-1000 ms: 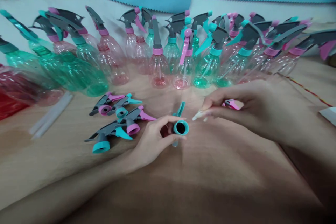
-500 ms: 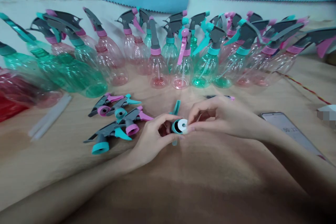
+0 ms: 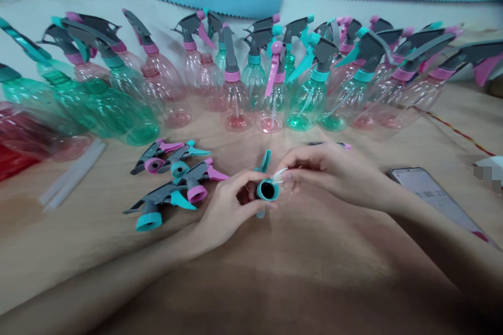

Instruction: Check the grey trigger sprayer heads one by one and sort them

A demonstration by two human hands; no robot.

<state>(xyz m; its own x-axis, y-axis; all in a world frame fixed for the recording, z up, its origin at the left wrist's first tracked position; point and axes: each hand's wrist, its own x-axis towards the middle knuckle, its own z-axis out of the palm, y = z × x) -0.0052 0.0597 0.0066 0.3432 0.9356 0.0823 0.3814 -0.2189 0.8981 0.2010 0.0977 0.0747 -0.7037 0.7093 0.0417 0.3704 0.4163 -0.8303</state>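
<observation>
My left hand is closed around a trigger spray head, whose teal collar faces up towards me with a dark opening. The head's teal trigger sticks out beyond my fingers, while most of its body is hidden in the hand. Between the thumb and fingers of my right hand, a thin white washer is pinched. It is tilted nearly edge-on, right at the collar's upper right rim; whether it touches the rim I cannot tell.
Several loose spray heads lie left of my hands. Clear tubes lie farther left. Pink and green spray bottles stand along the back. A phone lies at the right, and another spray head is partly hidden behind my right hand.
The white washer, which lay flat-on over part of the collar, has tilted up and moved slightly up and right with my right fingers. The collar's opening now shows fully. My left hand stays put.
</observation>
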